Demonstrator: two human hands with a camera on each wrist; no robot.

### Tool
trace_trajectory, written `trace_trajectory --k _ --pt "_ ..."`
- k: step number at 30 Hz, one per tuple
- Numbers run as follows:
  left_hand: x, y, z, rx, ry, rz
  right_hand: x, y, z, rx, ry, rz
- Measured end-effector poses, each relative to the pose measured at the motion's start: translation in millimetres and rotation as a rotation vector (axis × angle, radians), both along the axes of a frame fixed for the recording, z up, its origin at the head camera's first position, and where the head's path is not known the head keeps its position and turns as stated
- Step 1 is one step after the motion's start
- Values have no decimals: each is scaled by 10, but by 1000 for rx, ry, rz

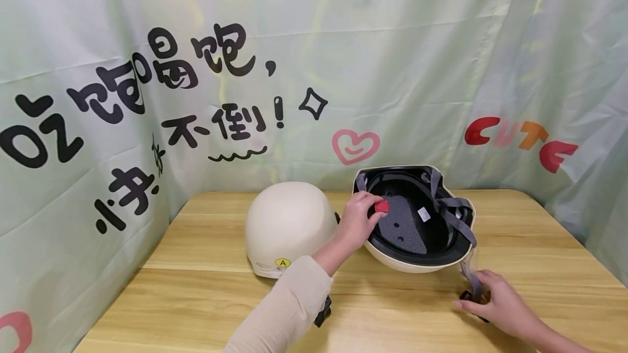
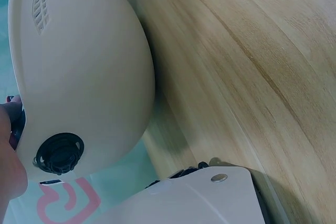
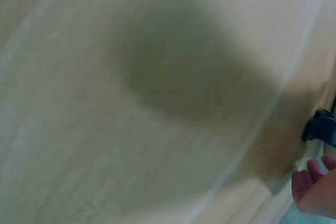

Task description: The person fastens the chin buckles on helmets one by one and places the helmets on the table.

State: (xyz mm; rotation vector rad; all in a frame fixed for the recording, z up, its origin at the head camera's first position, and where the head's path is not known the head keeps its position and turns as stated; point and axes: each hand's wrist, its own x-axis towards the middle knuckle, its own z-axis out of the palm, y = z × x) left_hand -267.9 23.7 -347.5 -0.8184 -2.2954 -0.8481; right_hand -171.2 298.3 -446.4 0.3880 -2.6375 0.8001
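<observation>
An off-white helmet (image 1: pixel 404 227) lies upturned on the table, its black lining and grey straps showing. At its near left rim my left hand (image 1: pixel 354 221) pinches a small red tab (image 1: pixel 381 207) between thumb and fingertips. My right hand (image 1: pixel 507 301) is low at the right, thumb and fingers about the grey chin strap (image 1: pixel 475 282) by its black buckle (image 1: pixel 466 295). In the right wrist view curled fingers show beside the dark buckle (image 3: pixel 320 127). The left wrist view shows the upturned helmet's shell (image 2: pixel 89 66) with a black dial (image 2: pixel 60 153).
A second off-white helmet (image 1: pixel 289 222) stands dome up at the left, under my left forearm's reach. Its black buckle (image 1: pixel 322 312) lies near the sleeve. The wooden table (image 1: pixel 191 282) meets a printed curtain (image 1: pixel 417 80) behind.
</observation>
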Motion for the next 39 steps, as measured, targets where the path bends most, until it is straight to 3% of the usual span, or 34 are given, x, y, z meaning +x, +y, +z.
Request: trace_trajectory --k 4,8,17,27,39 --pt "-4 5 -7 9 2 -8 15 4 -33 59 -21 -32" --pt "1 3 -7 6 -10 -3 24 10 -25 96 -104 -61" --pt "-11 6 -27 1 -45 5 76 73 -74 70 -137 -71" --pt "-8 2 -29 2 -53 0 109 132 -58 98 -286 -72" --pt "-19 -12 -45 19 -41 -14 109 146 -11 57 -291 -60"
